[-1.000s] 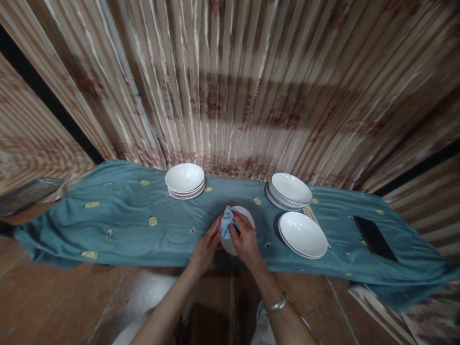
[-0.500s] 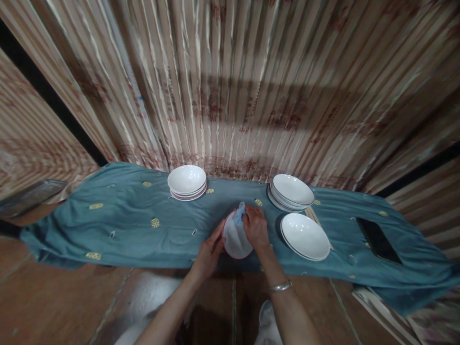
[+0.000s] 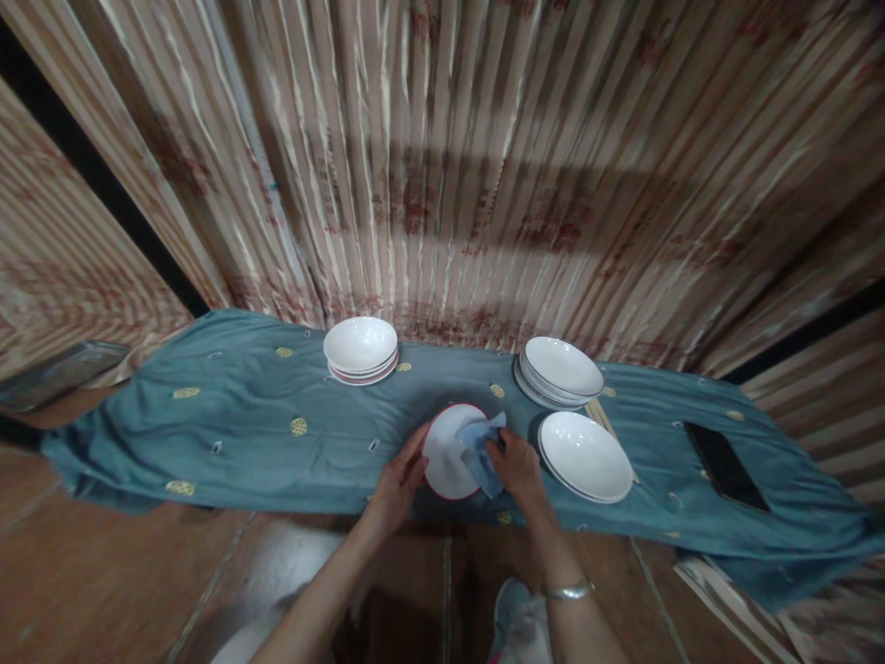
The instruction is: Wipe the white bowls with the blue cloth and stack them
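Note:
A white plate with a red rim (image 3: 446,461) is held tilted up over the front of the cloth-covered table. My left hand (image 3: 401,475) grips its left edge, with the thumb on the near face. Bunched in my right hand (image 3: 517,461) is a light blue cloth (image 3: 482,447), which lies against the plate's right side. Just right of that hand sits a short stack of white plates (image 3: 586,454). Behind it stands a taller stack of white dishes (image 3: 561,367). Another stack of white dishes (image 3: 360,346), some red-rimmed, is at the back left.
A patterned teal tablecloth (image 3: 249,461) covers the table. Wooden chopsticks (image 3: 603,420) lie beside the right-hand stacks, and a black phone (image 3: 725,466) is farther right. A pleated curtain (image 3: 442,184) hangs behind. At far left is a grey tray (image 3: 59,373).
My right hand has moved right and slightly down with the blue cloth, which now spreads wider over the plate's right edge. The plate has shifted slightly left and shows more of its face.

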### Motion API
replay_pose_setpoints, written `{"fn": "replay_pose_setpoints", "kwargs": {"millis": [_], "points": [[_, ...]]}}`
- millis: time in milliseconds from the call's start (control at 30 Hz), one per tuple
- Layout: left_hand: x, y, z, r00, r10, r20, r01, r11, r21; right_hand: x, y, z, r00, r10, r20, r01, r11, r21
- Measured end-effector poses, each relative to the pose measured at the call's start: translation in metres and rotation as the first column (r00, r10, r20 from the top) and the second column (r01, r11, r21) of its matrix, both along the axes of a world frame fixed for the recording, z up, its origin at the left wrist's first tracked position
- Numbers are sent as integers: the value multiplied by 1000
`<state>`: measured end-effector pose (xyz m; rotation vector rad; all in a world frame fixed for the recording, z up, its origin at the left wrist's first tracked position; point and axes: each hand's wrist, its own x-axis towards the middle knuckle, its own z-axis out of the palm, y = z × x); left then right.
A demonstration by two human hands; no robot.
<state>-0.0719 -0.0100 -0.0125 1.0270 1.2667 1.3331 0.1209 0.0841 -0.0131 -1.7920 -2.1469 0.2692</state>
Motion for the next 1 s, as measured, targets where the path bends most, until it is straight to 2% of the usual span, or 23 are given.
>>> {"fn": "replay_pose_setpoints", "kwargs": {"millis": [133,267,367,467,533,600,700,833,933,1000], "points": [[-4,-2,-1,1000,18,25,-16,997,-71,-1,-1,2,999,27,-38,-25,999,47],[-5,-4,-3,999,40,24,-37,992,-121,-8,1,7,993,88,-75,-71,977,199],[-6,-6,-1,1000,-13,18,15,990,-141,-13,4,11,976,191,-102,-152,940,306],[-13,-6,6,992,-45,-120,33,995,-99,-18,7,16,962,255,-103,-208,920,332],[-18,-5,11,964,6,-264,-18,999,-42,-22,7,20,951,293,-101,-245,910,334],[-22,-2,15,944,78,-320,-87,996,-15,-27,6,24,935,340,-105,-288,896,338],[-22,4,19,970,153,-190,-166,985,-51,-35,3,28,910,400,-108,-341,871,353],[-17,11,25,986,164,37,-158,979,-127,-45,-2,32,864,491,-115,-412,819,398],[-15,13,28,983,161,85,-146,975,-166,-50,-3,32,833,539,-125,-452,793,408],[-14,13,29,983,165,84,-149,975,-163,-51,-3,31,830,543,-128,-460,795,397]]}}
